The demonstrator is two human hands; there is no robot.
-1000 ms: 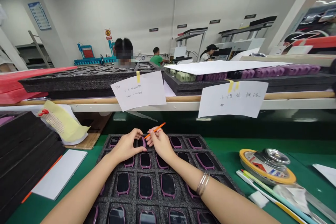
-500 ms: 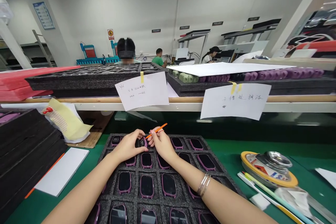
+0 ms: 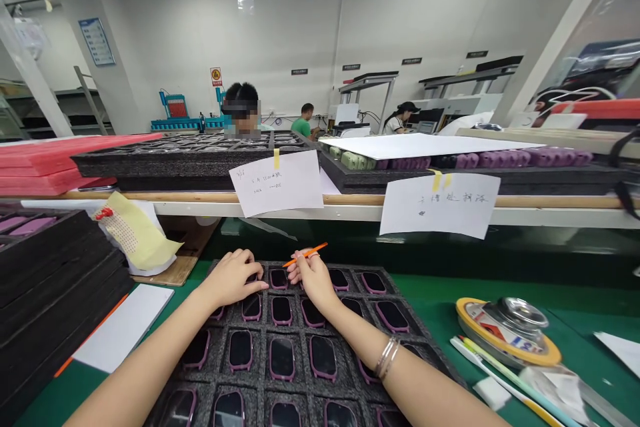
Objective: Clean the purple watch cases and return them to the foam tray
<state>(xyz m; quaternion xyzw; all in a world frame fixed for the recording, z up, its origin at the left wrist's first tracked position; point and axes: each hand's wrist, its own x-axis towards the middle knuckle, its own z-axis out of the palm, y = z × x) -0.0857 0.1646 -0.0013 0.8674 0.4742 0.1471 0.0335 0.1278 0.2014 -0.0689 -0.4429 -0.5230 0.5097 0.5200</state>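
Observation:
A black foam tray [image 3: 260, 357] in front of me holds rows of purple-framed smartwatch cases with dark screens, each in its own compartment. My left hand [image 3: 234, 278] is at the tray's far row, thumb and fingers curled round a smartwatch case [image 3: 254, 277] that they partly cover. Just right of it, another smartwatch case [image 3: 279, 279] lies in its compartment. My right hand [image 3: 311, 277] holds a thin orange stick [image 3: 315, 250] between thumb and fingers, slanting up to the right above the far row.
Stacked black foam trays [image 3: 55, 280] and a white card [image 3: 125, 327] are at left. A yellow-rimmed round tin [image 3: 507, 330] and toothbrushes [image 3: 505, 373] lie at right. A shelf [image 3: 350, 212] with loaded trays and handwritten papers crosses ahead; several people sit beyond.
My left hand has let go of one smartwatch case, now lying in its compartment, and moved left to the neighbouring one. The right hand keeps the orange stick. The view has tilted slightly upward.

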